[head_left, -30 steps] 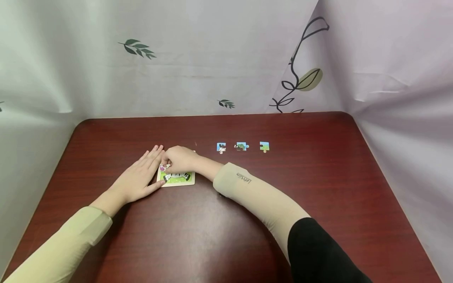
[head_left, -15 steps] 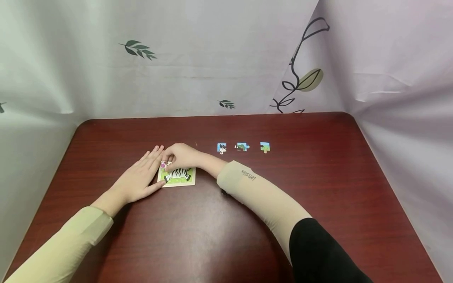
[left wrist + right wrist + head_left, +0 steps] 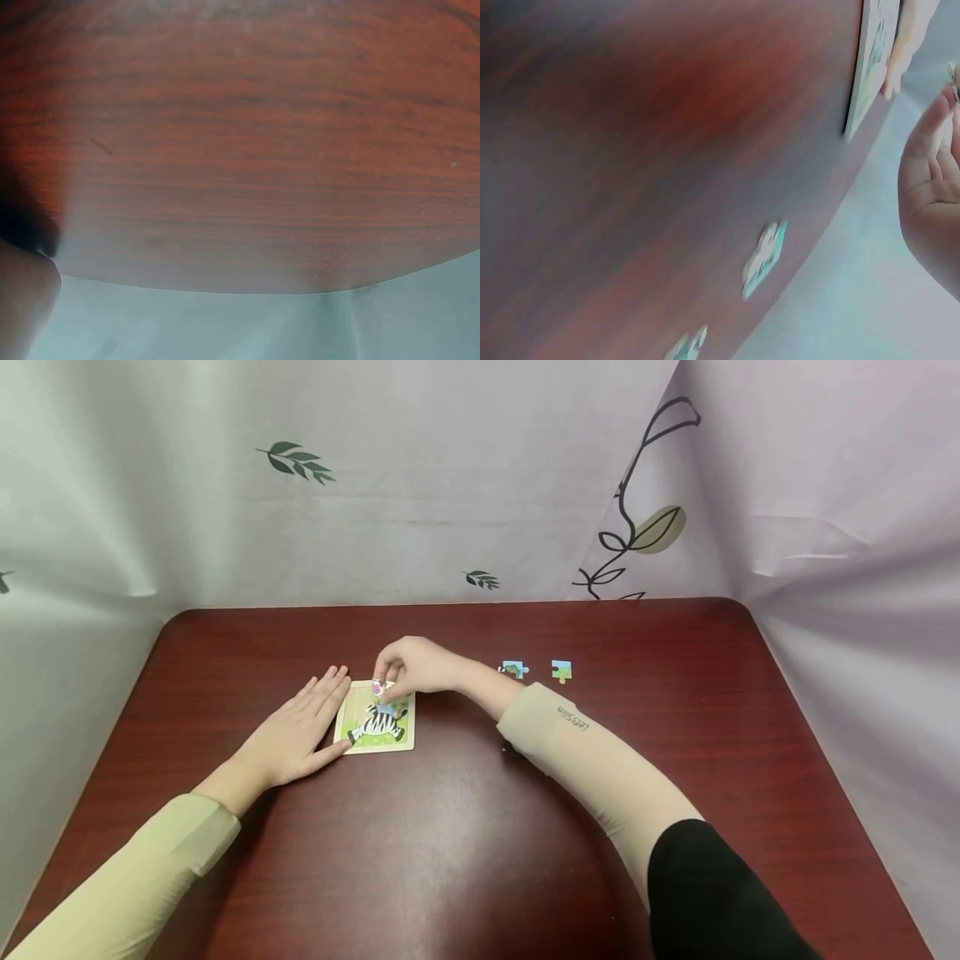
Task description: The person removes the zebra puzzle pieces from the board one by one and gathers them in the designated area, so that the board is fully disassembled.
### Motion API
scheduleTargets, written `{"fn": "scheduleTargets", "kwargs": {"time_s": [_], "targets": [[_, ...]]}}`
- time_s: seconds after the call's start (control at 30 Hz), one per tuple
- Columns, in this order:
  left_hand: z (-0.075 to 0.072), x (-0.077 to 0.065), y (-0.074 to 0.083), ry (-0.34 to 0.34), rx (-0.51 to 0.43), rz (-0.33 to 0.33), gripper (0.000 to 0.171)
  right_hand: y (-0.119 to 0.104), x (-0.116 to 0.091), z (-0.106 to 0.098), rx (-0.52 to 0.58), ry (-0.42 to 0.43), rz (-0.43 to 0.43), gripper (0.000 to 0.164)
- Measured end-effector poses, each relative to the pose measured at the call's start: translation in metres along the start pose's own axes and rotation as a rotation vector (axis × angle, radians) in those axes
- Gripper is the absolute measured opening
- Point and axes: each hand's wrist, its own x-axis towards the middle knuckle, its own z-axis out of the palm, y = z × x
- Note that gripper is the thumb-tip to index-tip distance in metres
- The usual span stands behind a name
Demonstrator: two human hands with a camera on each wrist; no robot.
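Note:
A small wooden puzzle board (image 3: 382, 749) with a zebra picture lies on the table, left of the middle. My left hand (image 3: 288, 739) rests flat along the board's left edge, fingers straight and thumb at the lower left corner. Over the upper part of the board, my right hand (image 3: 420, 665) pinches a puzzle piece (image 3: 377, 687) with a purple patch between thumb and fingers. The right wrist view shows that hand (image 3: 934, 165) raised off the table, with the piece's edge at its fingertips. The upper left of the board shows bare wood.
Right of the board lie two loose puzzle pieces, a blue and dark green one (image 3: 514, 669) and a blue and light green one (image 3: 562, 671). The right forearm covers the table beside them. A patterned cloth (image 3: 420, 485) hangs behind the dark red table (image 3: 450, 860).
My right hand has lifted the purple-patched piece from the board's left side and moved it right and away from me. Its forearm now hides one loose piece. The left hand stays put.

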Motion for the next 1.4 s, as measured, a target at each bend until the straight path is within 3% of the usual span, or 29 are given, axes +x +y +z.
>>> {"fn": "scheduleTargets", "kwargs": {"time_s": [0.3, 0.63, 1.1, 1.4], "targets": [[0.002, 0.0, -0.002, -0.004, 0.008, -0.011, 0.094, 0.028, -0.035, -0.021, -0.013, 0.049, 0.02, 0.014], [0.003, 0.001, -0.002, -0.007, 0.016, -0.017, 0.095, 0.057, -0.065, -0.022, -0.096, 0.066, 0.081, 0.012], [0.004, 0.0, -0.002, -0.012, 0.02, -0.024, 0.096, 0.063, -0.09, -0.018, -0.174, 0.051, 0.126, 0.008], [0.004, 0.0, -0.001, -0.011, 0.023, -0.03, 0.095, 0.06, -0.095, -0.015, -0.371, 0.098, 0.111, 0.01]]}}
